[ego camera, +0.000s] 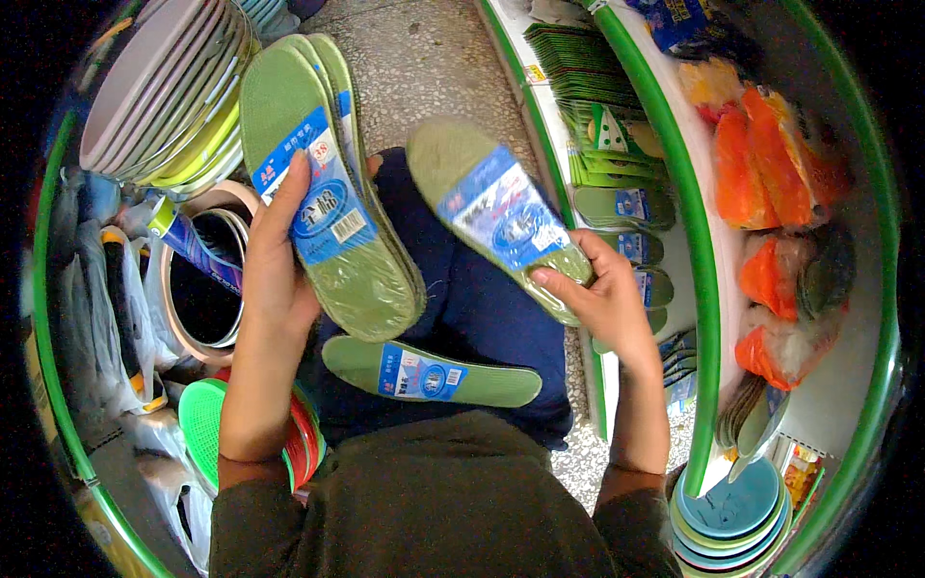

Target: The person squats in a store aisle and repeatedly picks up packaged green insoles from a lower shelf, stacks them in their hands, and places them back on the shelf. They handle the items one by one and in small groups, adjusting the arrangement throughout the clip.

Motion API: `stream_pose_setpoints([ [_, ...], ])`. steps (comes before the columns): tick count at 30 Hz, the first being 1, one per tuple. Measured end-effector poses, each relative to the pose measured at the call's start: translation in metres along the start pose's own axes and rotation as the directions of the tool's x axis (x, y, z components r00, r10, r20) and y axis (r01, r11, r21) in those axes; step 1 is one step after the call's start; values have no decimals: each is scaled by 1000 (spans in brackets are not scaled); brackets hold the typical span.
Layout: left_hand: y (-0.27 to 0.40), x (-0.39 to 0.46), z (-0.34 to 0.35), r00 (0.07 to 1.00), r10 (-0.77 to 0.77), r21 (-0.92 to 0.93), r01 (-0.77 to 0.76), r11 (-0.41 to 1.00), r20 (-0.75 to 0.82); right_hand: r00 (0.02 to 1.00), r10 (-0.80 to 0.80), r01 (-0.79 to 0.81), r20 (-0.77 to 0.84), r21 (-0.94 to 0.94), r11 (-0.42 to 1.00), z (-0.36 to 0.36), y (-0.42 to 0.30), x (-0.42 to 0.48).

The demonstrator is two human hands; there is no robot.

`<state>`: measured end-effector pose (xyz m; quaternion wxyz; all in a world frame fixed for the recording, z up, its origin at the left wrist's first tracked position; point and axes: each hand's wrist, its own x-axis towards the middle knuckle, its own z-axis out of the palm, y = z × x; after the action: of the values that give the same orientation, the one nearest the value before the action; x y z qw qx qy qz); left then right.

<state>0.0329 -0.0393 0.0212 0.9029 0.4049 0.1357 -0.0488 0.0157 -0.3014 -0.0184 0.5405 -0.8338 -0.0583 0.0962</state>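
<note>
My left hand grips a small stack of green shoe insoles in clear wrap, its thumb lying across the blue-and-white label band. In my right hand is another wrapped insole pack, pinched at its narrow lower end and tilted up to the left. The two hands are apart, with the packs not touching. Across my lap, on dark blue trousers, rests one more insole pack with a similar printed label.
On the right, a green-edged shelf holds more insoles, green packets and orange bagged items. Stacked tubs stand at lower right. To the left are stacked basins, a green strainer and plastic-bagged goods. Speckled floor shows ahead.
</note>
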Motion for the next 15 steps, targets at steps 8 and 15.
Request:
stream_pose_setpoints([
  [8, 17, 17, 26, 995, 90, 80, -93, 992, 44, 948, -141, 175, -284, 100, 979, 5, -30, 8],
  [15, 31, 112, 23, 992, 113, 171, -121, 978, 56, 918, -74, 167, -391, 211, 963, -9, -30, 81],
])
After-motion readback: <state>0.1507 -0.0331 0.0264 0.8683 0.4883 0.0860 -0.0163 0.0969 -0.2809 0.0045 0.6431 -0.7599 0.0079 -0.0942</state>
